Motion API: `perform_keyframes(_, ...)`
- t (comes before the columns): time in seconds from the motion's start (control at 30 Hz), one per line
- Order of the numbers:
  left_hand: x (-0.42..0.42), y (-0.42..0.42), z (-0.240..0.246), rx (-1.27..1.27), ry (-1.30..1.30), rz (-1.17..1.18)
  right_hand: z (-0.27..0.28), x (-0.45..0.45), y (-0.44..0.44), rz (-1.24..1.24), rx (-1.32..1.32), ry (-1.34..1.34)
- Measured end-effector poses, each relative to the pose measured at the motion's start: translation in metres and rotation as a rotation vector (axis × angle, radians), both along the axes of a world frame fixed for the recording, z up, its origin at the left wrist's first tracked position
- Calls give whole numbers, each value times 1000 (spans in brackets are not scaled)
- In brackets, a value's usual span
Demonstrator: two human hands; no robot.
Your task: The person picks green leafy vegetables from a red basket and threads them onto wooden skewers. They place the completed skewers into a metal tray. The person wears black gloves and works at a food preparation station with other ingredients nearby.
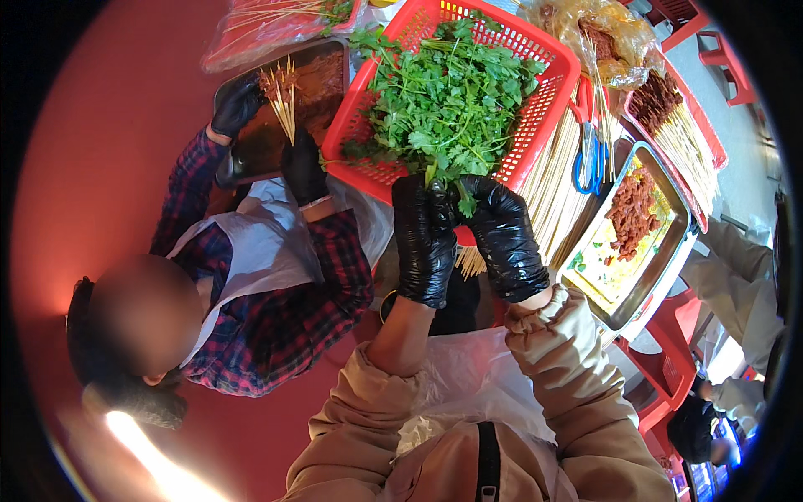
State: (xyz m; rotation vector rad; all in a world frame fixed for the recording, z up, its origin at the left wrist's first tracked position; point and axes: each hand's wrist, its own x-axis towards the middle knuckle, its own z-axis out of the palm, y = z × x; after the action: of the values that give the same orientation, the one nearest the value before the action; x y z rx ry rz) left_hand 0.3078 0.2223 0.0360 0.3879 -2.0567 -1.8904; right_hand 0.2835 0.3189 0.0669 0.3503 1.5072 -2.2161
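My left hand [425,241], in a shiny black plastic glove, grips green cilantro stems [431,172] at the near rim of a red plastic basket [552,69]. My right hand [507,241], gloved the same way, is close beside it, its fingers closed around a cilantro sprig [466,202] whose leaves hang between the hands. A large heap of leafy cilantro [448,103] fills most of the basket just beyond my fingers. The gloves hide how far the stems run inside my grip.
At left, a co-worker's gloved hands [241,103] hold meat skewers [285,103] over a metal tray [251,150]. Right of the basket lie bare bamboo skewers [552,182], scissors [588,141], a tray [680,216] with raw meat [633,213], and loaded skewers [674,119].
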Motion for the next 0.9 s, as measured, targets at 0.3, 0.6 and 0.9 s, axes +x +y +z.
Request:
perform_keyframes(0.3, 7, -14, 11, -864, -239, -360, -5, -6, 19, 306, 179, -49)
perform_keyframes(0.6, 1, 15, 31, -888, -120, -738, -4, 4, 68, 160, 84, 85)
perform_keyframes(0.9, 21, 83, 7, -140, -206, -881, -10, 32, 148, 166, 427, 297)
